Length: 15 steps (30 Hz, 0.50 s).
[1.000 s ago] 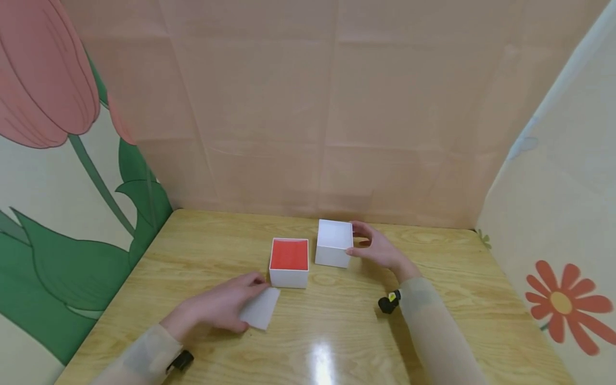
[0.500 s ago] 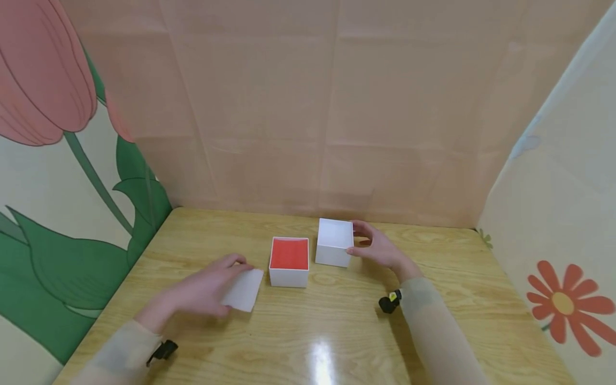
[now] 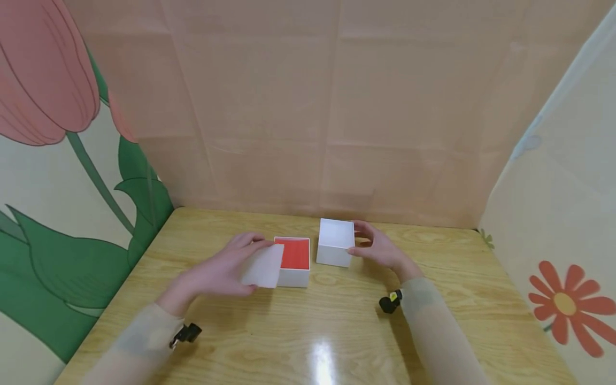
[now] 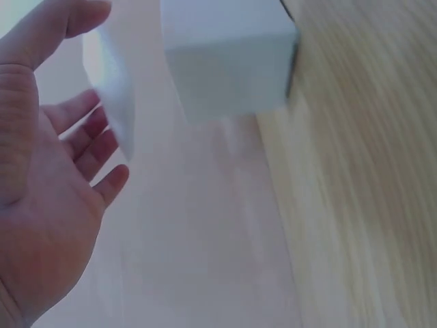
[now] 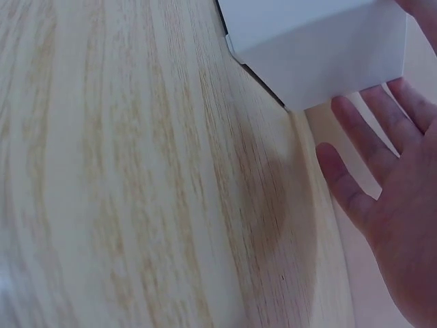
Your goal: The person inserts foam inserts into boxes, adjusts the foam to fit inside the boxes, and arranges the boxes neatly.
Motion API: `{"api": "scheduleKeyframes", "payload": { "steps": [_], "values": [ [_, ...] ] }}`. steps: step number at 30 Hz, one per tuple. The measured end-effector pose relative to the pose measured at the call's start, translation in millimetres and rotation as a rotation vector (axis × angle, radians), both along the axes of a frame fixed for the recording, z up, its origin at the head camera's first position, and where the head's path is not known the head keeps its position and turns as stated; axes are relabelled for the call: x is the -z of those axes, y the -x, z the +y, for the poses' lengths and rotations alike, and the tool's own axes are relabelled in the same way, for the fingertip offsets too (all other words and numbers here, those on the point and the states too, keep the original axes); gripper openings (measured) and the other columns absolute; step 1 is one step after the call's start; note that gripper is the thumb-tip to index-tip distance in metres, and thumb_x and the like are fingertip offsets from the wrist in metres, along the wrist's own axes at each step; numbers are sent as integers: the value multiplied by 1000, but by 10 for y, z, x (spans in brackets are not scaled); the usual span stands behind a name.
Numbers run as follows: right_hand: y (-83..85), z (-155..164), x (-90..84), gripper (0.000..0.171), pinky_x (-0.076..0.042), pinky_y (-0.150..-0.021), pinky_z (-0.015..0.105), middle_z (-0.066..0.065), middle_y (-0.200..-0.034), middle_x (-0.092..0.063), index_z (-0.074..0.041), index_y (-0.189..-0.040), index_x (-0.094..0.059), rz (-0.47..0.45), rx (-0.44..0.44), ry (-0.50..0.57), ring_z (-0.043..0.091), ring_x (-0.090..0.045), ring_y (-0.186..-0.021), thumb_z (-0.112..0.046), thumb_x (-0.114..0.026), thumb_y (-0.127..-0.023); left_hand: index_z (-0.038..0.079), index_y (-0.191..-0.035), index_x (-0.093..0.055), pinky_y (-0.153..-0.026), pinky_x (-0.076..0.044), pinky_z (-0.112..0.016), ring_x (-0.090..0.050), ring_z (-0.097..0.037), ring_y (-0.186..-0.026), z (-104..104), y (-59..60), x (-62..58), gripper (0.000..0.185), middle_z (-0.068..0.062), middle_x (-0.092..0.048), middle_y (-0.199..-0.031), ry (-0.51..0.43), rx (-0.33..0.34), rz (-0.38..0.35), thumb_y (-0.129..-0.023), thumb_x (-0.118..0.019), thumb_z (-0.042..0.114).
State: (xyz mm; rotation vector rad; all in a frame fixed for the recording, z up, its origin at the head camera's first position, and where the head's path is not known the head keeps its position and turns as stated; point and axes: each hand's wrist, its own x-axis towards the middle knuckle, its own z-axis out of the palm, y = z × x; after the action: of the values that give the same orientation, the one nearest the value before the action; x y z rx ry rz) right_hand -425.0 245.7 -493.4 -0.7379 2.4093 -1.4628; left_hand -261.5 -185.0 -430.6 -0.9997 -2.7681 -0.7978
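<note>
My left hand [image 3: 223, 270] pinches a thin white square card [image 3: 266, 267] by its edges, thumb on the near edge and fingers on the far one. In the head view the card overlaps the left side of a white box [image 3: 294, 278] whose open top shows a red surface [image 3: 297, 254]. The left wrist view shows the raised card [image 4: 115, 96] beside a white box [image 4: 232, 78]. My right hand [image 3: 382, 251] holds the right side of a second white open-topped box [image 3: 333, 256], pale inside. In the right wrist view its fingertips lie along that box's wall [image 5: 328, 65].
Both boxes stand on a wooden table [image 3: 337, 315], the second one farther back and right. A plain pinkish cloth [image 3: 308, 107] hangs behind the table. Flower-printed cloths rise on the left [image 3: 43, 182] and right [image 3: 572, 214]. Small black devices [image 3: 186, 334] sit at both wrists.
My left hand first carried the card left and away from the red-filled box, then raised it back rightward to overlap that box's left side. The right hand and both boxes have stayed put.
</note>
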Motion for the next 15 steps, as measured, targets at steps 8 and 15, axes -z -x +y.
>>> {"api": "scheduleKeyframes", "payload": {
  "steps": [8,15],
  "values": [
    [8,5,34,84,-36,-119,66,18,-162,-45,-8,-161,-39,-16,-8,33,45,-42,-149,-19,-87,-93,13,-160,-46,-108,-49,-47,-38,-23,-140,414,279,-35,92,-1,-44,-152,-49,-67,110,-80,-89,32],
    [23,-3,16,84,-38,-119,63,20,-160,-47,-5,-159,-40,-35,2,47,46,-45,-147,-14,-88,-91,6,-155,-50,-102,-54,-45,-38,-27,-138,642,472,-16,92,-6,-47,-148,-71,-103,121,-78,-90,34]
  ]
}}
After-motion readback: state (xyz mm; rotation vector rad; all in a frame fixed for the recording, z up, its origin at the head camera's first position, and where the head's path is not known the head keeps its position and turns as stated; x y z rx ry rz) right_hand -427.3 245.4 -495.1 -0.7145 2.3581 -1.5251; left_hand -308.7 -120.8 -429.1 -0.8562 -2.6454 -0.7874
